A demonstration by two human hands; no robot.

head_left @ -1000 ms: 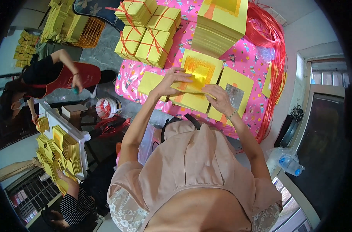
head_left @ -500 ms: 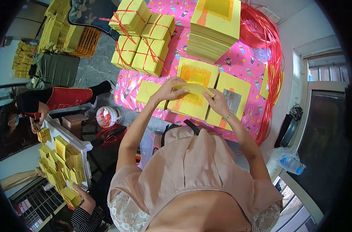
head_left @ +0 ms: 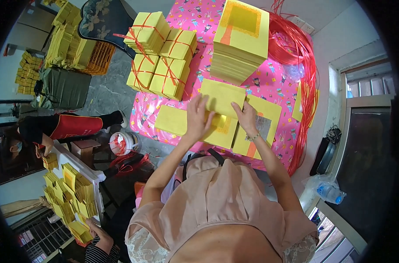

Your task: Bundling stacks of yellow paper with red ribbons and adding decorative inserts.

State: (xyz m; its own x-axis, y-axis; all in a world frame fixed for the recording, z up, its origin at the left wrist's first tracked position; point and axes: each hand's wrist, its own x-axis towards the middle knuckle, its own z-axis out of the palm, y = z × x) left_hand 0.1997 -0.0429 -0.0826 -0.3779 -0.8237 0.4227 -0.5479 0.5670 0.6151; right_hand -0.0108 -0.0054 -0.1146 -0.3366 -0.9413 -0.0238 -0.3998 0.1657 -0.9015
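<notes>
Yellow paper (head_left: pixel 222 97) lies between the left hand (head_left: pixel 197 119), spread open, and the right hand (head_left: pixel 247 119), thumb on top, grip unclear.

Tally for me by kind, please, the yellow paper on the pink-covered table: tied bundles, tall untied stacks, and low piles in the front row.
Tied bundles, by visible tops: 4
Tall untied stack: 1
Low piles, front row: 3
Total: 8
</notes>
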